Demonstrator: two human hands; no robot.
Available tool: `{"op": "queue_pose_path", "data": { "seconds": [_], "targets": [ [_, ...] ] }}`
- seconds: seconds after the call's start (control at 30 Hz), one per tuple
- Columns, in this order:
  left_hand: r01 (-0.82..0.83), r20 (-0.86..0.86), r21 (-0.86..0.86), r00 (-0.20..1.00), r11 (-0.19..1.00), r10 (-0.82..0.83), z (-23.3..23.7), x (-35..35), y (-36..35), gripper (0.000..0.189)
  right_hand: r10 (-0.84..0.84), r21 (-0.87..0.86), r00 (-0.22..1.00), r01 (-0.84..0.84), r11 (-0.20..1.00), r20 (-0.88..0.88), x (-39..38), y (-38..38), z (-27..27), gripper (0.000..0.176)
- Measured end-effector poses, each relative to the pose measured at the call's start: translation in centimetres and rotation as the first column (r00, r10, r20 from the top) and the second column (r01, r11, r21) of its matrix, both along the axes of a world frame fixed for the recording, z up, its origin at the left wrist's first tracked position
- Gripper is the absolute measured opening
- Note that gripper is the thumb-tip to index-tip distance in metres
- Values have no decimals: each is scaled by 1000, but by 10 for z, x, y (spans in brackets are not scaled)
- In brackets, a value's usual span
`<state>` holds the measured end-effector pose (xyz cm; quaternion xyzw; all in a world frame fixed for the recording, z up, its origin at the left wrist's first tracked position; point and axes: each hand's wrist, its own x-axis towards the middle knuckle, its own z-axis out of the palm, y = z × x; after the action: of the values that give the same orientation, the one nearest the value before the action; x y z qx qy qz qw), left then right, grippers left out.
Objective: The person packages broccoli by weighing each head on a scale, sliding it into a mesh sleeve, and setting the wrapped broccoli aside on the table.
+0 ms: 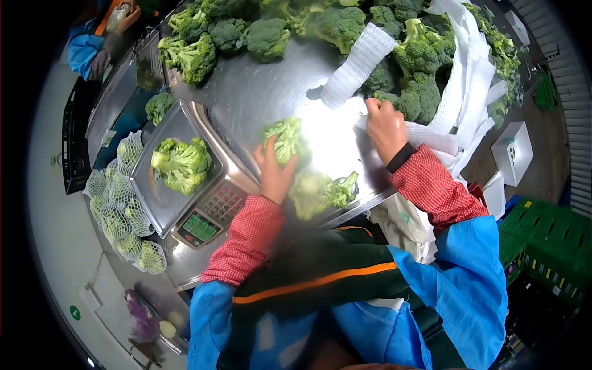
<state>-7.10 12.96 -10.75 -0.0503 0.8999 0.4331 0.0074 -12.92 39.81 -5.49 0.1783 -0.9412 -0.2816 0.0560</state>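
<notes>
My left hand (pixel 275 174) is closed around a broccoli piece (pixel 285 137) above the steel table, its stem side partly showing. On the right, my right hand (pixel 386 127) has curled fingers over a white foam net sleeve (pixel 431 137), which runs beneath the hand and out on both sides. Just below my left hand lie a pale broccoli head (pixel 309 194) and a small floret (pixel 344 190), near the table's front edge. To the left, another broccoli head (pixel 181 165) rests on the tray of a weighing scale (pixel 213 213).
Netted broccoli heads (pixel 117 209) are piled left of the scale. Many loose broccoli heads (pixel 268 40) line the far side. Another sleeve (pixel 359 65) lies near them, and a bundle of white sleeves (pixel 472 74) hangs at right. A co-worker's hand (pixel 128 17) shows top left.
</notes>
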Motion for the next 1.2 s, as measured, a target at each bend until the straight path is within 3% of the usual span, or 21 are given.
{"op": "queue_pose_path", "data": {
  "seconds": [0.13,0.17,0.2,0.23,0.3,0.33,0.4,0.47,0.53,0.6,0.67,0.7,0.73,0.8,0.87,0.93,1.0,1.07,1.2],
  "targets": [
    [0,197,152,980,988,-31,20,1,13,72,24,-41,991,-18,999,135,-18,5,-12,10],
    [32,170,79,984,996,-45,16,4,10,74,52,-81,988,-40,996,143,-19,9,-2,10],
    [30,130,103,991,994,-43,13,8,4,73,90,-144,989,-72,987,116,-19,14,7,6],
    [26,88,127,995,992,-37,12,14,-3,72,148,-324,984,-110,940,95,-18,20,21,5],
    [-44,68,276,997,960,26,28,29,-10,63,188,-602,977,-88,793,104,-14,20,52,9],
    [43,-64,165,997,985,-33,44,37,-18,61,176,-700,975,-29,714,139,-12,17,64,12],
    [174,-289,-105,937,979,-197,81,51,-52,57,221,-871,912,224,437,345,-14,10,78,21],
    [-52,-552,-269,826,962,-110,118,49,-85,69,340,-954,891,286,92,300,-15,-8,68,23],
    [-445,-767,-129,612,886,195,142,31,-113,71,386,-931,880,346,-118,278,-13,-34,59,21],
    [-592,-799,-136,539,795,265,166,8,-139,76,375,-937,898,310,-162,232,-11,-62,58,21],
    [-569,-705,-409,693,713,149,161,-12,-178,72,381,-964,912,223,-146,154,-11,-87,50,22],
    [-456,-467,-235,828,859,311,147,-20,-193,66,380,-965,916,204,-162,130,-10,-101,48,23],
    [-376,-171,4,913,926,372,131,-25,-206,62,379,-966,919,185,-179,106,-8,-115,47,24],
    [-404,-238,-63,894,913,379,117,-29,-210,51,364,-957,924,200,-209,114,-6,-139,50,24],
    [-376,-263,32,891,926,371,108,-23,-213,45,359,-936,912,285,-207,199,-5,-158,57,24],
    [-444,-305,62,844,894,440,114,-7,-210,43,373,-953,913,246,-178,166,-8,-175,55,24],
    [-428,-361,299,777,853,516,95,9,-231,38,394,-964,907,222,-147,148,-10,-193,58,25],
    [-418,-217,631,713,653,667,114,34,-238,32,429,-963,896,203,-177,110,-11,-218,62,24],
    [-396,-350,640,613,659,708,152,95,-254,27,541,-987,841,100,-124,17,-18,-274,52,24]
  ]
}}
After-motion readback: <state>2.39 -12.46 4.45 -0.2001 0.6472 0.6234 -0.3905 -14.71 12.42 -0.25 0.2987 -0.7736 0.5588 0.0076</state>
